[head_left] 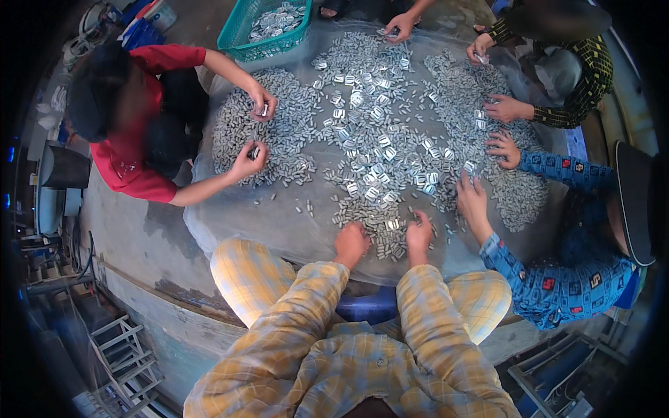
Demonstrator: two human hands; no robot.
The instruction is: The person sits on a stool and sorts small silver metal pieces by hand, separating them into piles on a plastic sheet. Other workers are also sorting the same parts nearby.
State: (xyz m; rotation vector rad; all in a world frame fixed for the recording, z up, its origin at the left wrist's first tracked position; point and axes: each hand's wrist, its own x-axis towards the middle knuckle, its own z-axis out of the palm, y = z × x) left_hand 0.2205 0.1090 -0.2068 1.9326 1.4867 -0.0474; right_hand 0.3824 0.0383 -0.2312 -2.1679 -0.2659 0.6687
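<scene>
My left hand [352, 243] rests at the left edge of a small heap of grey metal pieces [380, 235], its fingers loosely bent with nothing visible in them. Across the heap, my right hand [419, 235] touches the right edge, fingers apart and holding nothing that I can see. Between the two hands lies a shiny flat metal piece with slots, like a buckle [394, 224]. Many more such shiny pieces [376, 174] are scattered beyond, over the small grey ones. The undersides of both hands are hidden.
A clear plastic sheet [209, 217] lies under the heaps. At the left, a person in red [139, 164] holds small pieces; a person in blue sleeves [557, 279] reaches in from the right. Other workers sit at the far side. A green basket [268, 49] holds shiny pieces.
</scene>
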